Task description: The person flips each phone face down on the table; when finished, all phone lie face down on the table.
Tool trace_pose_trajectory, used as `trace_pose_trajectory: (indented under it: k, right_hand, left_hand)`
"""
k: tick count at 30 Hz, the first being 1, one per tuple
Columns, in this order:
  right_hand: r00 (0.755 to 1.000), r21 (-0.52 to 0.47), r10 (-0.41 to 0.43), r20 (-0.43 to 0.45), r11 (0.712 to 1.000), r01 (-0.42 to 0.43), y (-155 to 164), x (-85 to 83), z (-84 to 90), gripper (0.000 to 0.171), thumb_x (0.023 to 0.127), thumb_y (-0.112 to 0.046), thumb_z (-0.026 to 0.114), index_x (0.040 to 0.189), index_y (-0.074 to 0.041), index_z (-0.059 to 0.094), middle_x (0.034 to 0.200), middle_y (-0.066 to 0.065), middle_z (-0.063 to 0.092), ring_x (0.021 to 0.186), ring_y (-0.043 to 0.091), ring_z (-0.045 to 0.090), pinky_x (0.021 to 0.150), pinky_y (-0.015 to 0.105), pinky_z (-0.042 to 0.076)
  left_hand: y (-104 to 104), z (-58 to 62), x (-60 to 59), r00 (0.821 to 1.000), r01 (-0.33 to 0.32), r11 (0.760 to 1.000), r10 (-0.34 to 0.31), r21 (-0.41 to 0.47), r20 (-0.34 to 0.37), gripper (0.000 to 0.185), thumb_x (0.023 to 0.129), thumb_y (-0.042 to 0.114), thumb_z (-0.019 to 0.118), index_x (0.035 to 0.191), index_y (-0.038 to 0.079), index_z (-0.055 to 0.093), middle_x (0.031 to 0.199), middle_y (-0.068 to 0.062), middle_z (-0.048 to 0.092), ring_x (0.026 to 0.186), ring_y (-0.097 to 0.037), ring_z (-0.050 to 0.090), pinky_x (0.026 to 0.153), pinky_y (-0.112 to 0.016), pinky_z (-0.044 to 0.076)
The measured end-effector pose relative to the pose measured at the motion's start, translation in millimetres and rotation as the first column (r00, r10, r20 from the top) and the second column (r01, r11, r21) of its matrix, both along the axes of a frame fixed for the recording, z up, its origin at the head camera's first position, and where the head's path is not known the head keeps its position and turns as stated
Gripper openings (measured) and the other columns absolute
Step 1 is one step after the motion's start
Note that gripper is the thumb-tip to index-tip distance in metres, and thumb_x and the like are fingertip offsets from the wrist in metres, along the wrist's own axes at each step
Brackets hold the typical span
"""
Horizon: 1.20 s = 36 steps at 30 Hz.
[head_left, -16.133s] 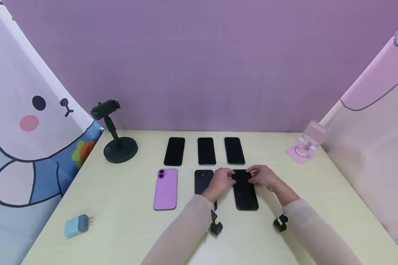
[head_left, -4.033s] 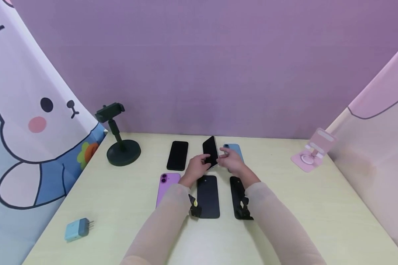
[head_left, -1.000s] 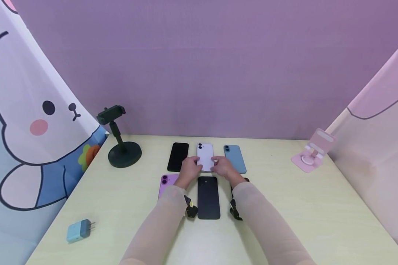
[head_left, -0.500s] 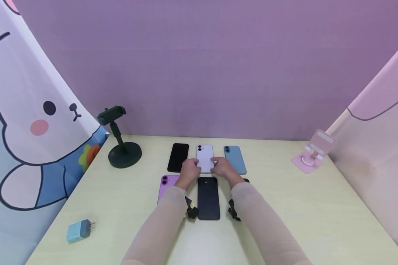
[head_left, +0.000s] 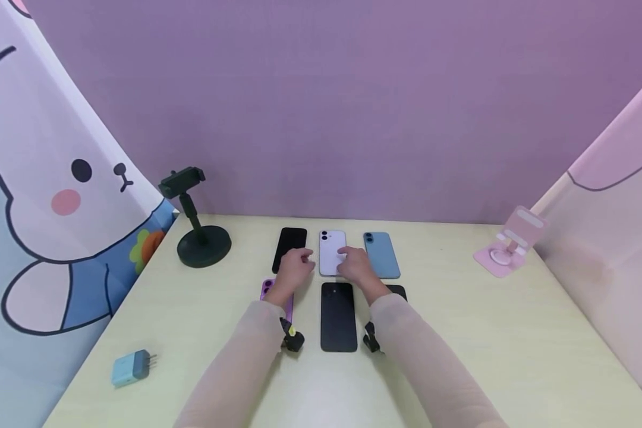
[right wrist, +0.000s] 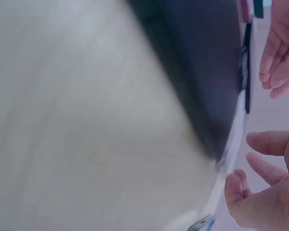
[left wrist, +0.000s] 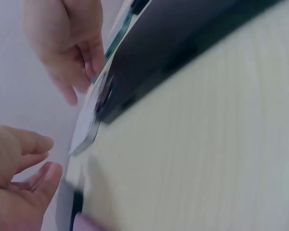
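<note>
Hovering over the back row of phones, my left hand (head_left: 294, 266) hangs above the near end of the black-screened phone (head_left: 289, 245), fingers loosely curled and slightly apart, holding nothing; the left wrist view shows them free of any surface. My right hand (head_left: 356, 266) sits over the near right corner of the white phone (head_left: 331, 251), fingers relaxed and apart; I cannot tell whether the tips touch it. That white phone lies back-up on the table (head_left: 487, 333), in the middle of the far row, between the black-screened phone and the blue phone (head_left: 381, 254). In the near row, a black phone (head_left: 338, 316) lies between my forearms and a purple phone (head_left: 269, 289) peeks from under my left wrist.
</note>
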State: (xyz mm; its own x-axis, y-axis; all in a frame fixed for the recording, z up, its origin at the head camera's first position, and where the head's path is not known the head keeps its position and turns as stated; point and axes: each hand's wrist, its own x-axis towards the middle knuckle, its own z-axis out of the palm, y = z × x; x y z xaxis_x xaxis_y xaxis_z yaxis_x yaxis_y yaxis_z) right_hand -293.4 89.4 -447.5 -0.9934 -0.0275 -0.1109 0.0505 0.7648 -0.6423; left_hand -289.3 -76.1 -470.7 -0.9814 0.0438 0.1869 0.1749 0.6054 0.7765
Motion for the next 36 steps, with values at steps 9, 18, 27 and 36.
trace_pose_trajectory:
  k: [9, 18, 27, 36]
  right_hand:
    - [0.999, -0.157, 0.034, -0.037, 0.987, -0.039, -26.0, 1.8, 3.9, 0.041, 0.089, 0.000, 0.061, 0.130, -0.003, 0.060, 0.126, 0.020, 0.057, 0.115, 0.032, 0.054, 0.091, 0.040, 0.048]
    - [0.996, -0.165, 0.088, -0.029, 0.982, -0.092, -53.0, 6.9, 3.6, 0.040, 0.089, -0.002, 0.063, 0.129, -0.003, 0.060, 0.120, 0.017, 0.059, 0.108, 0.030, 0.056, 0.088, 0.040, 0.049]
    - [0.994, -0.185, 0.106, -0.003, 0.977, -0.104, -72.8, 7.8, -0.6, 0.039, 0.090, -0.003, 0.064, 0.128, -0.001, 0.060, 0.115, 0.016, 0.062, 0.100, 0.028, 0.059, 0.082, 0.036, 0.051]
    - [0.997, -0.174, 0.079, 0.003, 0.982, -0.077, -78.5, 7.5, -4.3, 0.039, 0.089, -0.003, 0.067, 0.128, -0.001, 0.061, 0.106, 0.014, 0.066, 0.088, 0.022, 0.062, 0.076, 0.032, 0.052]
  left_hand:
    - [-43.8, 3.2, -1.3, 0.998, -0.048, 0.995, 0.044, 0.084, 0.047, 0.031, 0.091, 0.002, 0.064, 0.121, -0.005, 0.064, 0.102, -0.016, 0.064, 0.097, -0.028, 0.060, 0.083, -0.038, 0.051]
    - [-75.3, 1.4, 0.8, 0.991, -0.110, 0.991, 0.103, 0.075, 0.088, 0.032, 0.091, 0.003, 0.062, 0.122, -0.005, 0.062, 0.113, -0.023, 0.062, 0.105, -0.034, 0.058, 0.091, -0.045, 0.047]
    - [-90.1, -7.8, -1.3, 0.988, -0.093, 0.994, 0.084, 0.062, 0.126, 0.033, 0.090, 0.004, 0.063, 0.122, -0.005, 0.063, 0.110, -0.021, 0.064, 0.102, -0.034, 0.061, 0.090, -0.044, 0.048]
    - [-92.3, -10.5, -2.0, 0.990, -0.049, 0.997, 0.042, 0.055, 0.134, 0.032, 0.088, 0.000, 0.065, 0.119, -0.006, 0.065, 0.104, -0.018, 0.067, 0.094, -0.030, 0.063, 0.083, -0.039, 0.051]
